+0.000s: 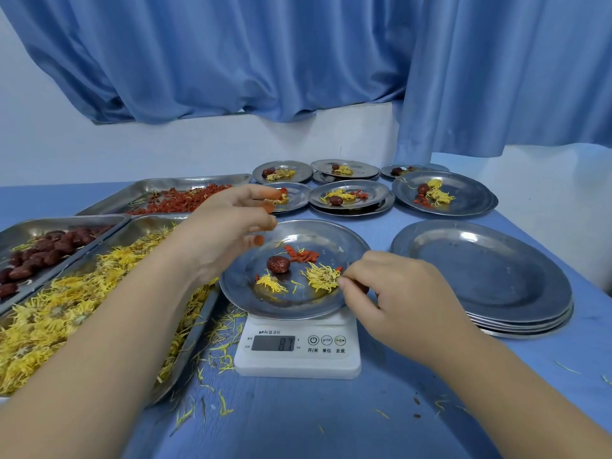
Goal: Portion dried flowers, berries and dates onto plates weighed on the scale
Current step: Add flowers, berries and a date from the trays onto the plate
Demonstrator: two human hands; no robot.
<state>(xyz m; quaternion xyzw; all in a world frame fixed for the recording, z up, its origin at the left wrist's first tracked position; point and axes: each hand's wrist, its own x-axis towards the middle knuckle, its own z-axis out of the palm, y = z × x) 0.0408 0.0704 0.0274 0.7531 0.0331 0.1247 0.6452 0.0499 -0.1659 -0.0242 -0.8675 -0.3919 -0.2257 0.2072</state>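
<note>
At the right rim of the plate (298,304) on the scale (298,364), the right hand (394,293) has its grip closed: thumb and forefinger pinch the near edge of the larger flower (323,276), other fingers curled under, wrist low and angled in from the right over the counter (331,422). The left hand (228,223) hovers over the plate's far-left rim, grip apart, fingers loosely spread and holding nothing visible, tips stained orange, forearm crossing above the flower tray (66,326). Also on the plate: one date (279,264), a small cluster of berries (303,256) just behind it, and a smaller flower (270,283) in front. The display (273,342) is lit; it looks like 8.7 but the digits are hard to read. The step is likely trimming the weight by adding or pulling flower. To do it well: move single flowers or a few petals, keep both hands off the plate and rim while reading, and let the number settle. Risk: petals shed easily, and many already lie loose on the counter by the scale. The date tray (39,253) and berry tray (178,200) sit left, the empty plate stack (480,270) right, the filled plates (440,193) at the far side.
</note>
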